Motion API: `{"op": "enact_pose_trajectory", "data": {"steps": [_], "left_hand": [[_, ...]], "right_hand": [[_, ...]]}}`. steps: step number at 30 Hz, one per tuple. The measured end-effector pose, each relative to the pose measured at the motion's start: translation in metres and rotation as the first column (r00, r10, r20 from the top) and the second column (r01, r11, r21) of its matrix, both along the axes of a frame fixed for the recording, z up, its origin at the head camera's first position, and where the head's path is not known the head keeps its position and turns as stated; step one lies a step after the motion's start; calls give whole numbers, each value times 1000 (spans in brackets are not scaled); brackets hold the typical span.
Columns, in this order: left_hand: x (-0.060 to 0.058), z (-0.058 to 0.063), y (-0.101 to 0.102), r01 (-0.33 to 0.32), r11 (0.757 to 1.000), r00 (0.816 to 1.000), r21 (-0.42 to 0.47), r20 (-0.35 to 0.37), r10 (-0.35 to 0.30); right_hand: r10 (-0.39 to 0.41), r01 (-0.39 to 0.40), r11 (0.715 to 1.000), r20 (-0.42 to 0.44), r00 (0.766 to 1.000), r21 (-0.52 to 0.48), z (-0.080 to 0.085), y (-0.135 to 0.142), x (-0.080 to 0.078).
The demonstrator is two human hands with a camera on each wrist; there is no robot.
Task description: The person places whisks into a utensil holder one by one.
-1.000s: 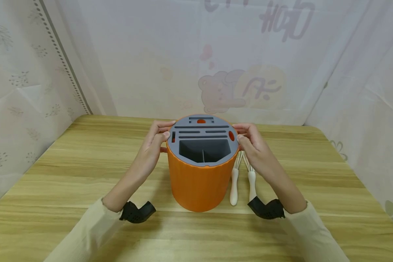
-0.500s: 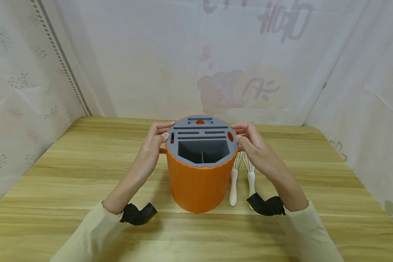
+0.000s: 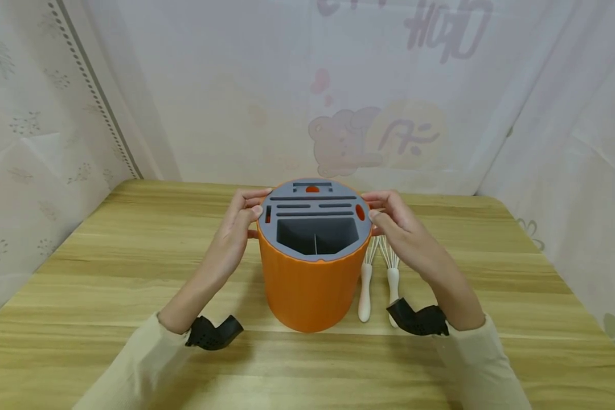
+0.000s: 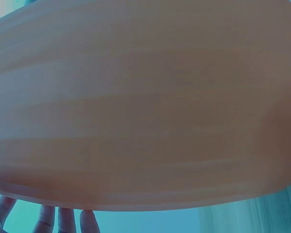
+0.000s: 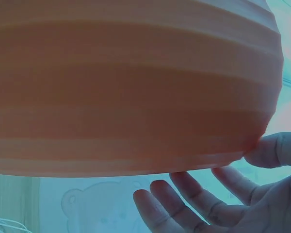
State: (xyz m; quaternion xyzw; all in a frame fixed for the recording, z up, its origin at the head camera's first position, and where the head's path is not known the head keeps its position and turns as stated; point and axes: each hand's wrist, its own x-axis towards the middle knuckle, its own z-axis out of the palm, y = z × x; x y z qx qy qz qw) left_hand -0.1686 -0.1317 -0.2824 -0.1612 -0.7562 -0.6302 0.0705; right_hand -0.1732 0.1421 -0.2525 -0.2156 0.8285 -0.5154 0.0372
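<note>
An orange, round utensil holder stands upright on the wooden table, its grey slotted top insert facing up. Narrow slots, small openings and a divided compartment show in the insert. My left hand holds the holder's left side near the rim, thumb at the top edge. On the opposite side my right hand holds it likewise. The holder's wall fills most of the left wrist view, with left fingertips along its edge. In the right wrist view, the right thumb touches the rim, fingers spread below.
Two whisks with pale handles, one nearer the holder and one farther right, lie on the table. The right wrist camera overlaps one handle. Printed curtains hang behind and at both sides.
</note>
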Motion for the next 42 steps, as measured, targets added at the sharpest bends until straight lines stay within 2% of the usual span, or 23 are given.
{"op": "enact_pose_trajectory", "data": {"steps": [5, 10, 17, 23, 33, 42], "left_hand": [[1, 1, -1, -3, 1000, 1000, -18, -11, 3], [3, 2, -1, -16, 999, 1000, -40, -6, 16], [4, 4, -2, -24, 998, 1000, -63, 17, 26], [5, 6, -3, -21, 998, 999, -58, 29, 23], [6, 5, -4, -11, 999, 999, -38, 41, 12], [9, 4, -4, -2, 1000, 999, -14, 35, 3]], "right_hand": [[-12, 12, 1000, -22, 1000, 14, 2, 4, 2], [-90, 92, 995, -44, 995, 46, 3, 14, -3], [-233, 232, 967, -1, 972, 109, -5, 40, -21], [-290, 279, 945, 40, 956, 170, -21, 57, -38], [-285, 221, 926, 180, 942, 308, -60, 67, -66], [-263, 172, 937, 287, 921, 304, -79, 66, -74]]}}
